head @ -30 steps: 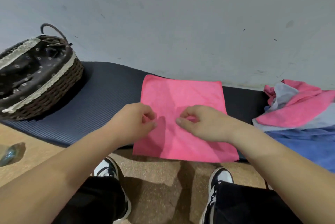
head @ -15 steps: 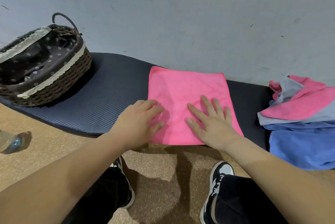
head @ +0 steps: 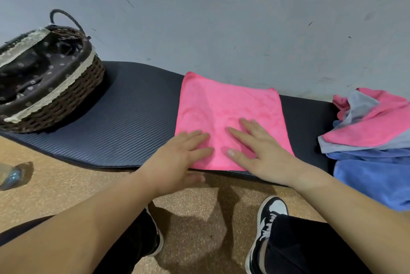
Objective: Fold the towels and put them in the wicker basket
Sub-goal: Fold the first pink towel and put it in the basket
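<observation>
A pink towel [head: 228, 105] lies flat on the dark ribbed mat [head: 133, 118], its near edge at the mat's front edge. My left hand [head: 177, 158] rests with straight fingers on the towel's near left corner. My right hand [head: 259, 154] lies flat on the near right part, fingers spread. The wicker basket [head: 55, 100], brown with a dark flowered lining and lace trim, stands on the mat at far left and appears to hold no towels. A loose pile of pink, grey and blue towels [head: 372, 131] sits at the right end.
A grey wall [head: 221, 18] rises right behind the mat. The floor in front is speckled tan. A clear plastic bottle [head: 11, 176] lies on it at far left. My two black-and-white shoes [head: 266, 225] and dark trouser legs are below.
One second ago both hands pinched the towel's middle with curled fingers. They have since opened flat and slid toward the near edge, smoothing the cloth. The view has shifted left.
</observation>
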